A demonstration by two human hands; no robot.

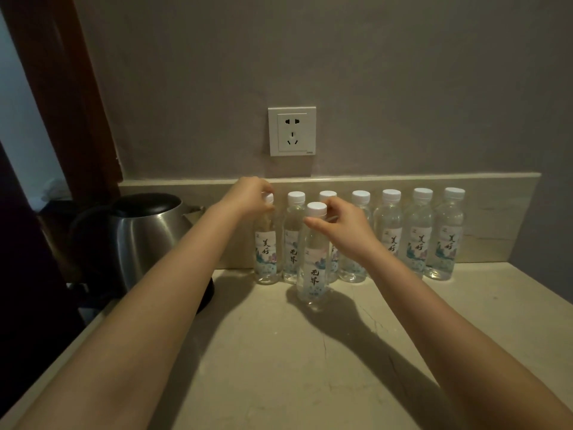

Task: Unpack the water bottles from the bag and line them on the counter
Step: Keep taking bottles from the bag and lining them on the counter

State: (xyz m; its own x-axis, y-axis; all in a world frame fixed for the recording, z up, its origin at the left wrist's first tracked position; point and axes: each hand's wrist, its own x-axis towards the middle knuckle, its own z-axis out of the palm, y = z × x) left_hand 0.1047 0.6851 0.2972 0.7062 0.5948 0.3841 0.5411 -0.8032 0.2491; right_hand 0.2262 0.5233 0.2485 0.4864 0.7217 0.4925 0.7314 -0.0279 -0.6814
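kettle [145, 237]: far left of counter [310, 367], close beside the row.
left hand [251, 195]: my fingers closed on cap of leftmost bottle [266, 252], upright at the backsplash.
row: seven bottles against the wall; bag not visible.
front bottle [313, 259]: stands ahead of the row, out of line.
right hand [344, 231]: pinching its neck.
risk: sliding it in could knock neighbours over, domino-style.

The water bottles [417, 237] are clear glossy plastic with white plastic caps [423, 193] and printed paper-like labels [416, 248]. The kettle [145, 234] is brushed steel with a black lid. The counter [279, 352] looks like smooth veined stone.
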